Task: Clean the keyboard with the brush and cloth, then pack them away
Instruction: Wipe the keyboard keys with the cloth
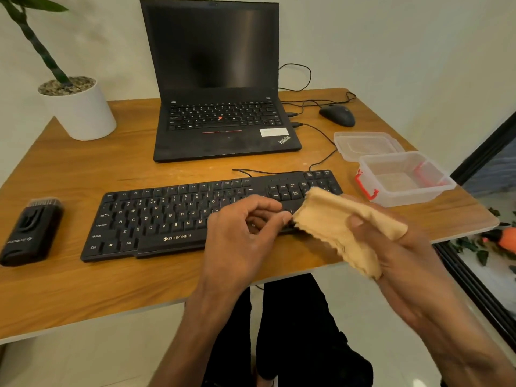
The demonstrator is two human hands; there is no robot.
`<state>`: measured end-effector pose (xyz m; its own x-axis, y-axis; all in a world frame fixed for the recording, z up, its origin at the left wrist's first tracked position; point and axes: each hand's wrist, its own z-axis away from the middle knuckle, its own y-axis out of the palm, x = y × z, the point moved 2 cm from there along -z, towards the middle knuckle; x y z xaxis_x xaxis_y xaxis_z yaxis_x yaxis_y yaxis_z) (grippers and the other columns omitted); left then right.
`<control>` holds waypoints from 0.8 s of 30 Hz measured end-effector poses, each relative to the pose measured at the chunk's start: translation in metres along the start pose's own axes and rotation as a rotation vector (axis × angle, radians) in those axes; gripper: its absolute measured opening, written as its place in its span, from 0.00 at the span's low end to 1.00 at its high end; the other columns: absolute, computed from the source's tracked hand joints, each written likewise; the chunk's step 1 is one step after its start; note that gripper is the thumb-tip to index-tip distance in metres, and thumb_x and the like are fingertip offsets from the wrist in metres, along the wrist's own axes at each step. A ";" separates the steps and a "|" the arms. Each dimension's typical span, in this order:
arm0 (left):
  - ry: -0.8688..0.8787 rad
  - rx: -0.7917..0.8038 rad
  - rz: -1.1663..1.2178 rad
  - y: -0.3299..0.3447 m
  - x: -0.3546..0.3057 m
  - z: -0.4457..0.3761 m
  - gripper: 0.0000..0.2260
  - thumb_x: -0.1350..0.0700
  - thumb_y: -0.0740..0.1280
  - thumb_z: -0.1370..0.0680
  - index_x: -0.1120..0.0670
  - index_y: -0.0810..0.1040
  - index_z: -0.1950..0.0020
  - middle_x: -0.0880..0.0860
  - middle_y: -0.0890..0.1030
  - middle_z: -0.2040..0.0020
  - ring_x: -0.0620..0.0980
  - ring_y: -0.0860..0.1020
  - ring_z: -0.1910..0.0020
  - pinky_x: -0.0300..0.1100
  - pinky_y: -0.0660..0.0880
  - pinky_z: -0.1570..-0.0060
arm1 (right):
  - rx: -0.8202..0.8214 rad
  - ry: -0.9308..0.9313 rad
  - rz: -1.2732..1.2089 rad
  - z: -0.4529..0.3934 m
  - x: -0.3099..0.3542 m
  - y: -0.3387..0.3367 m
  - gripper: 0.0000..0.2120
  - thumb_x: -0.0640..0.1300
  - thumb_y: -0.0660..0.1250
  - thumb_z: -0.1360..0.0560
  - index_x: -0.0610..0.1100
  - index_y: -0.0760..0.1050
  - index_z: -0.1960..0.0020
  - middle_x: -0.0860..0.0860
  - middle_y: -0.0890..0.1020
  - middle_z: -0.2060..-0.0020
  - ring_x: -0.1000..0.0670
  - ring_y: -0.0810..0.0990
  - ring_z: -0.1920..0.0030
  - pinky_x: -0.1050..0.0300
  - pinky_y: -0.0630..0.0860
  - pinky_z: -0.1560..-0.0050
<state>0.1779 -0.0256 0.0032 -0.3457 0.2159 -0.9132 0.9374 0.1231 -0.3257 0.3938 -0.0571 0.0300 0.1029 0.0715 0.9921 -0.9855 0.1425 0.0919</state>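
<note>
Wooden table (pixel 83 169) carries keyboard (pixel 167 216), laptop (pixel 223 129), mouse (pixel 337 114), brush (pixel 30 233), plant pot (pixel 81 113), container (pixel 405 180), lid (pixel 365 145)

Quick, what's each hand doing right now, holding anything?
Left hand: pinching the edge of the cloth with its fingertips.
Right hand: closed on the cloth, holding it above the keyboard.
</note>
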 end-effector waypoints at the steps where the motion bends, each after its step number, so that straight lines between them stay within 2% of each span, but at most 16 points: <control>1: 0.073 -0.015 -0.091 0.002 0.001 0.002 0.11 0.46 0.78 0.26 0.48 0.87 0.46 0.42 0.86 0.57 0.42 0.82 0.55 0.35 0.79 0.54 | -0.063 -0.145 0.191 -0.006 0.005 -0.005 0.16 0.38 0.65 0.18 0.51 0.82 0.34 0.53 0.85 0.40 0.50 0.82 0.38 0.52 0.81 0.40; 3: 0.208 0.033 -0.323 0.008 0.006 0.002 0.20 0.35 0.73 0.28 0.44 0.85 0.42 0.39 0.83 0.49 0.42 0.76 0.45 0.39 0.75 0.45 | -0.139 -0.420 0.549 -0.019 0.018 -0.007 0.18 0.38 0.63 0.17 0.53 0.78 0.31 0.59 0.83 0.39 0.60 0.79 0.39 0.67 0.74 0.41; 4: 0.268 0.061 -0.418 0.011 0.011 0.001 0.23 0.32 0.72 0.28 0.43 0.84 0.39 0.39 0.82 0.44 0.44 0.74 0.40 0.44 0.73 0.38 | -0.162 -0.505 0.697 -0.027 0.021 -0.006 0.20 0.36 0.63 0.17 0.51 0.76 0.28 0.57 0.82 0.37 0.61 0.78 0.40 0.71 0.72 0.41; 6: 0.327 0.122 -0.530 0.017 0.020 -0.003 0.27 0.30 0.71 0.29 0.43 0.82 0.35 0.43 0.79 0.34 0.47 0.70 0.31 0.57 0.63 0.24 | -0.184 -0.536 0.940 -0.044 0.019 0.002 0.27 0.32 0.64 0.21 0.47 0.70 0.24 0.49 0.79 0.33 0.54 0.77 0.38 0.66 0.71 0.37; 8: 0.308 0.181 -0.605 0.022 0.024 -0.005 0.29 0.31 0.70 0.28 0.41 0.78 0.30 0.46 0.73 0.25 0.48 0.65 0.23 0.60 0.49 0.18 | -0.089 -0.421 1.122 -0.058 0.010 0.013 0.31 0.31 0.65 0.24 0.45 0.66 0.23 0.45 0.75 0.29 0.45 0.76 0.33 0.53 0.70 0.31; 11: 0.286 0.231 -0.721 0.025 0.026 -0.005 0.30 0.31 0.64 0.25 0.39 0.71 0.24 0.47 0.67 0.19 0.49 0.58 0.18 0.59 0.41 0.18 | 0.071 -0.332 1.340 -0.062 -0.014 0.029 0.32 0.37 0.67 0.23 0.42 0.62 0.21 0.43 0.67 0.23 0.42 0.66 0.24 0.47 0.64 0.23; 14: 0.282 0.245 -0.812 0.030 0.027 -0.005 0.28 0.31 0.57 0.21 0.38 0.69 0.23 0.48 0.66 0.19 0.50 0.59 0.17 0.61 0.42 0.18 | 0.059 -0.325 1.462 -0.064 -0.022 0.036 0.32 0.43 0.66 0.21 0.40 0.60 0.20 0.41 0.64 0.21 0.41 0.61 0.21 0.45 0.62 0.21; 20: 0.295 0.236 -0.877 0.031 0.031 -0.005 0.26 0.31 0.52 0.19 0.38 0.70 0.24 0.50 0.68 0.19 0.52 0.62 0.18 0.63 0.44 0.21 | -0.023 -0.257 1.454 -0.088 -0.014 0.056 0.33 0.45 0.66 0.20 0.40 0.57 0.20 0.42 0.64 0.22 0.43 0.64 0.22 0.47 0.65 0.23; 22: 0.293 0.229 -0.874 0.031 0.031 -0.005 0.25 0.31 0.52 0.19 0.38 0.71 0.25 0.50 0.69 0.20 0.52 0.63 0.18 0.63 0.45 0.21 | 0.031 -0.277 1.442 -0.091 -0.014 0.063 0.33 0.44 0.65 0.19 0.40 0.56 0.19 0.43 0.62 0.20 0.43 0.61 0.21 0.46 0.64 0.22; 24: 0.298 0.216 -0.852 0.031 0.032 -0.005 0.23 0.33 0.54 0.18 0.38 0.72 0.26 0.50 0.70 0.20 0.52 0.64 0.19 0.62 0.46 0.21 | 0.154 -0.304 1.439 -0.088 -0.017 0.065 0.33 0.43 0.64 0.18 0.44 0.53 0.17 0.46 0.57 0.18 0.46 0.54 0.18 0.46 0.58 0.20</control>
<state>0.1953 -0.0104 -0.0353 -0.8899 0.3793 -0.2534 0.3390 0.1783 -0.9237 0.3398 0.0378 0.0121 -0.9652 -0.1506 0.2138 -0.2199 0.0246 -0.9752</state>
